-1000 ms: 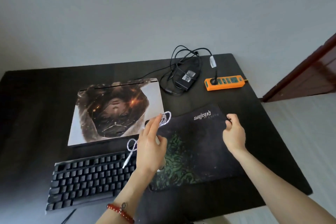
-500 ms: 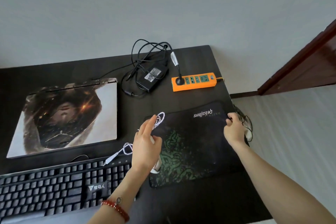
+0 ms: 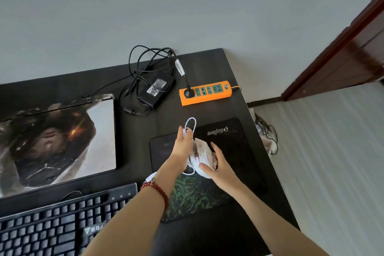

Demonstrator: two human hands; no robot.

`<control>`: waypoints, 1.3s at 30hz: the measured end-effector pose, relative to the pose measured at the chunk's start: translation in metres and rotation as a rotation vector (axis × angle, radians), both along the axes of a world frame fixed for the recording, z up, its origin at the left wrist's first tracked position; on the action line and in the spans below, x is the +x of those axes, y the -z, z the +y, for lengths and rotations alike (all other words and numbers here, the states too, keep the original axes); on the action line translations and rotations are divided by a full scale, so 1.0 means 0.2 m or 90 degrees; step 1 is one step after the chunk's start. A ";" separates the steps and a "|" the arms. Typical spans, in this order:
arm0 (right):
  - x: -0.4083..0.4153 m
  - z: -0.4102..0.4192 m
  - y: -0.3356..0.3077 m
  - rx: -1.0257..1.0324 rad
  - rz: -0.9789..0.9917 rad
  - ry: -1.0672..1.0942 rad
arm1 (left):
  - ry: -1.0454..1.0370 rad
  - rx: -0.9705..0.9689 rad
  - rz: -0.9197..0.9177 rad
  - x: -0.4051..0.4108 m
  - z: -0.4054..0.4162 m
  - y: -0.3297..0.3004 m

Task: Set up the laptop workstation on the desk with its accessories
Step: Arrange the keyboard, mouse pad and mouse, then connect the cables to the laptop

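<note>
Your right hand point(image 3: 218, 165) left the mouse pad point(image 3: 232, 151) edge and joined your left hand point(image 3: 182, 147), both grasping the white mouse point(image 3: 202, 155) with its coiled cable point(image 3: 190, 123), ready for unwinding.

Matt dark desk point(image 3: 207, 64); cloth mouse pad point(image 3: 234, 151); glossy orange plastic power strip point(image 3: 207, 97).

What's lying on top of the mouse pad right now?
Nothing rests on the mouse pad visibly; both hands hold a white corded mouse above it, covering the pad's middle.
</note>
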State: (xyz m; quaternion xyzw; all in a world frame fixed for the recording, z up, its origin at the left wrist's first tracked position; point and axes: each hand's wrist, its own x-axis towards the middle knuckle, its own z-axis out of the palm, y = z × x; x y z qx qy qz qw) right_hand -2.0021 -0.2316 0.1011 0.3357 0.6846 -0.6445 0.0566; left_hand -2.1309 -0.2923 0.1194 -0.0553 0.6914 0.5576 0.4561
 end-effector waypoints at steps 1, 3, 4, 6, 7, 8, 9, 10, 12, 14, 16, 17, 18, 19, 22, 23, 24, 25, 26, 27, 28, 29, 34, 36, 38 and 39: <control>0.00 -0.01 0.03 0.076 -0.006 -0.003 | -0.022 0.022 -0.046 -0.01 -0.01 0.00; -0.01 -0.02 0.08 0.194 -0.017 -0.015 | -0.028 0.030 -0.042 -0.02 -0.05 0.01; -0.01 -0.02 0.09 0.230 -0.029 -0.022 | 0.016 0.001 0.021 -0.03 -0.08 0.02; -0.01 -0.01 0.10 0.269 -0.056 -0.044 | 0.149 -0.106 0.204 -0.04 -0.14 0.04; -0.01 0.00 0.11 0.275 -0.065 -0.056 | 0.214 -0.149 0.276 -0.04 -0.18 0.05; 0.01 0.01 0.11 0.279 -0.066 -0.063 | 0.278 -0.185 0.312 -0.03 -0.22 0.07; 0.02 0.01 0.11 0.282 -0.067 -0.066 | 0.341 -0.227 0.342 -0.01 -0.26 0.08; 0.04 0.01 0.11 0.284 -0.073 -0.069 | 0.405 -0.275 0.378 0.01 -0.30 0.09; 0.09 0.01 0.11 0.315 -0.093 -0.086 | 0.489 -0.370 0.467 0.07 -0.37 0.12; 0.14 -0.01 0.11 0.399 -0.109 -0.121 | 0.465 -0.437 0.522 0.10 -0.43 0.16; 0.18 -0.04 0.12 0.468 -0.112 -0.132 | 0.404 -0.470 0.533 0.11 -0.47 0.18; 0.18 -0.06 0.12 0.479 -0.111 -0.125 | 0.379 -0.473 0.532 0.11 -0.49 0.19; 0.18 -0.07 0.12 0.473 -0.114 -0.114 | 0.364 -0.469 0.534 0.10 -0.50 0.20; 0.18 -0.08 0.12 0.463 -0.116 -0.101 | 0.360 -0.462 0.543 0.10 -0.52 0.22; 0.16 -0.10 0.12 0.467 -0.131 -0.097 | 0.383 -0.480 0.572 0.06 -0.54 0.22; 0.16 -0.10 0.12 0.484 -0.144 -0.101 | 0.398 -0.501 0.581 0.04 -0.54 0.22; 0.16 -0.11 0.11 0.501 -0.161 -0.102 | 0.412 -0.515 0.583 0.02 -0.54 0.21; 0.14 -0.11 0.09 0.520 -0.167 -0.099 | 0.417 -0.513 0.586 0.00 -0.54 0.20; 0.12 -0.12 0.07 0.539 -0.151 -0.090 | 0.425 -0.486 0.586 -0.03 -0.55 0.18; 0.09 -0.11 0.04 0.554 -0.111 -0.082 | 0.435 -0.434 0.592 -0.06 -0.55 0.15; 0.04 -0.11 0.02 0.560 -0.054 -0.084 | 0.453 -0.380 0.592 -0.10 -0.55 0.11; -0.01 -0.10 -0.01 0.556 0.005 -0.098 | 0.471 -0.334 0.591 -0.14 -0.56 0.05; -0.33 -0.10 -0.14 0.460 0.141 -0.242 | 0.407 -0.268 0.722 -0.40 -0.61 -0.26; -0.47 -0.11 -0.20 0.379 0.157 -0.251 | 0.328 -0.278 0.847 -0.52 -0.64 -0.39; -0.61 -0.14 -0.28 0.336 0.187 -0.260 | 0.250 -0.293 0.922 -0.61 -0.64 -0.51; -0.68 -0.15 -0.32 0.329 0.201 -0.260 | 0.225 -0.290 0.928 -0.66 -0.63 -0.57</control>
